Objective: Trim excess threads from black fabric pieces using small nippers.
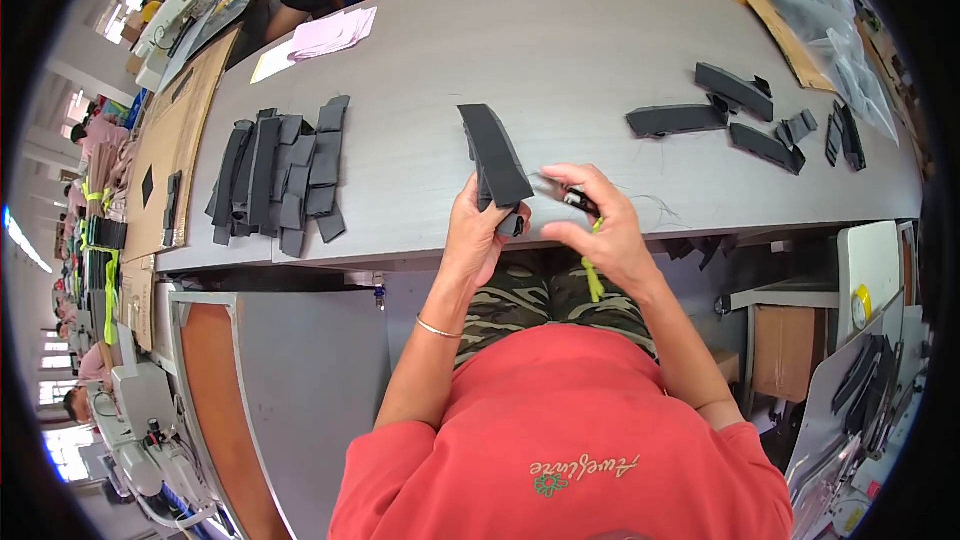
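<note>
Head cam looking down at a person in a red shirt sitting at a long grey work table [560, 50]. Left hand [478, 230] has its fingers wrapped around the lower end of a long flat black fabric strip [495, 155], which sticks up and away over the table edge. Right hand [605, 225] is just beside it, fingers pinched closed on a small black snipping tool with a yellow-green handle [583, 205], tip pointing at the strip's bottom end; the handle's tail hangs down toward the camo trousers. Off to the left on the table there's a stack of similar black strips [280, 175] laid side by side, and well apart on the right a scattered bunch of black strips [745, 115]. Some pale pink fabric pieces [335, 33] sit at the far left end, and brown cardboard sheets [175, 135] lie beside the table.
</note>
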Action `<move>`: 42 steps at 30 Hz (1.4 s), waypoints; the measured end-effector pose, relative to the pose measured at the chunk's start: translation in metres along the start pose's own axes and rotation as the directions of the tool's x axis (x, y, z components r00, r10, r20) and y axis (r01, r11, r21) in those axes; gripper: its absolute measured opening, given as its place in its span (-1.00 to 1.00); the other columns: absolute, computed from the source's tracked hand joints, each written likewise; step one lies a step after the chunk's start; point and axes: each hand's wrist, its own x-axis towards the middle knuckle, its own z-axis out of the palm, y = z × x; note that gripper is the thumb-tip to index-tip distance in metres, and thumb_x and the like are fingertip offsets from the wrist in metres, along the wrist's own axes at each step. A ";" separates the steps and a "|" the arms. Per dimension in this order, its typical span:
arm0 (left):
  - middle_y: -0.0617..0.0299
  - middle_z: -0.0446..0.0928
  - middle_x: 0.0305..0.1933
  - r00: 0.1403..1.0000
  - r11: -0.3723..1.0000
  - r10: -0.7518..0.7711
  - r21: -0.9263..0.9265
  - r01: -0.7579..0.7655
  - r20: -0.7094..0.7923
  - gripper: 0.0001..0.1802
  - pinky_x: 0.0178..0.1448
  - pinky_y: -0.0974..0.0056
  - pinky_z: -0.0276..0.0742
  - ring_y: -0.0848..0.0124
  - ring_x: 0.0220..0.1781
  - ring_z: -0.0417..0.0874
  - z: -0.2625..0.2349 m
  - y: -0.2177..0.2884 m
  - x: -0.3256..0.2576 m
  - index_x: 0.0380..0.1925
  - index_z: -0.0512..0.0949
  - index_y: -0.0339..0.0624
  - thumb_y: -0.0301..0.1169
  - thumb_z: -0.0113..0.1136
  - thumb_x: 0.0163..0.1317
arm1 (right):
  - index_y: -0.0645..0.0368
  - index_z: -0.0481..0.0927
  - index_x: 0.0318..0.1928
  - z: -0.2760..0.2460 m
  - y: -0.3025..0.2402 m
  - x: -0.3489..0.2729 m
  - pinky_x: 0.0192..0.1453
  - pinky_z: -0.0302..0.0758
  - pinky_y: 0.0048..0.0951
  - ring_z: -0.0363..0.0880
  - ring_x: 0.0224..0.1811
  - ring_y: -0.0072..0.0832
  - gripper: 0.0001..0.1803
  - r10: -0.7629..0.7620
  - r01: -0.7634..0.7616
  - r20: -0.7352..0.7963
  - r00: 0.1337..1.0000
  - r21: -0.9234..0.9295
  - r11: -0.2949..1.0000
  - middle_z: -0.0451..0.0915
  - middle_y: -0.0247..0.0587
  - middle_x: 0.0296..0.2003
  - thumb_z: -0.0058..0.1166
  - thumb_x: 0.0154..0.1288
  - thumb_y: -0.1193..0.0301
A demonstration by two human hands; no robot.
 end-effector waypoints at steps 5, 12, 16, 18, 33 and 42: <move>0.21 0.51 -0.24 1.000 0.988 -0.016 0.153 0.019 -0.017 -0.70 -0.25 0.35 0.53 0.47 -0.31 0.56 0.019 0.001 -0.011 0.00 0.37 -0.26 -0.51 0.12 0.29 | 0.14 0.59 -0.12 0.004 0.004 -0.001 -0.20 0.46 -0.41 0.49 -0.28 -0.39 -0.71 -0.040 0.043 0.017 0.999 -0.236 0.971 0.50 -0.21 -0.19 0.12 0.09 0.57; 0.17 0.54 -0.15 0.969 0.953 -0.118 0.299 0.049 0.218 -0.70 -0.16 0.37 0.51 0.47 -0.27 0.56 0.020 0.006 -0.028 0.03 0.38 -0.26 -0.42 0.08 0.33 | 0.27 0.56 -0.32 -0.013 0.013 0.008 -0.40 0.25 -0.59 0.35 -0.49 -0.66 -0.88 0.320 -0.287 -0.137 0.937 0.218 0.933 0.46 -0.46 -0.55 0.07 0.30 0.46; 0.21 0.55 -0.15 0.959 0.880 -0.113 0.475 -0.026 0.260 -0.69 -0.09 0.38 0.48 0.47 -0.22 0.55 0.020 0.011 -0.030 0.01 0.41 -0.25 -0.36 0.11 0.33 | 0.17 0.56 -0.33 -0.016 0.010 0.008 -0.64 0.01 -0.68 0.12 -0.69 -0.83 -0.86 0.454 -0.331 -0.071 0.888 0.586 0.739 0.30 -0.61 -0.64 0.03 0.38 0.41; 0.16 0.54 -0.12 0.962 0.744 -0.023 0.648 -0.165 0.271 -0.67 0.08 0.33 0.42 0.40 -0.10 0.54 0.019 0.013 -0.031 -0.06 0.47 -0.30 -0.30 0.17 0.29 | 0.15 0.55 -0.33 -0.016 0.008 0.008 -0.65 -0.02 -0.68 0.09 -0.70 -0.84 -0.86 0.482 -0.350 -0.055 0.875 0.615 0.706 0.29 -0.62 -0.65 0.01 0.38 0.41; 0.30 0.54 -0.15 0.966 0.872 0.217 0.417 -0.256 0.139 -0.77 -0.08 0.45 0.49 0.61 -0.18 0.51 0.016 0.022 -0.034 -0.15 0.53 -0.31 -0.43 0.22 0.24 | 0.21 0.54 -0.07 -0.017 -0.006 0.017 -0.32 0.27 -0.69 0.33 -0.42 -0.75 -0.81 0.196 -0.147 -0.161 0.967 0.270 0.951 0.44 -0.52 -0.45 0.05 0.34 0.45; 0.30 0.57 -0.23 0.976 0.959 0.199 0.226 -0.174 -0.093 -0.75 -0.20 0.47 0.52 0.63 -0.28 0.53 0.011 0.019 -0.024 -0.12 0.53 -0.33 -0.46 0.25 0.23 | 0.12 0.64 -0.14 -0.006 -0.014 -0.005 -0.26 0.44 -0.52 0.55 -0.35 -0.56 -0.80 0.046 -0.061 -0.116 0.992 -0.128 0.990 0.66 -0.29 -0.33 0.17 0.20 0.42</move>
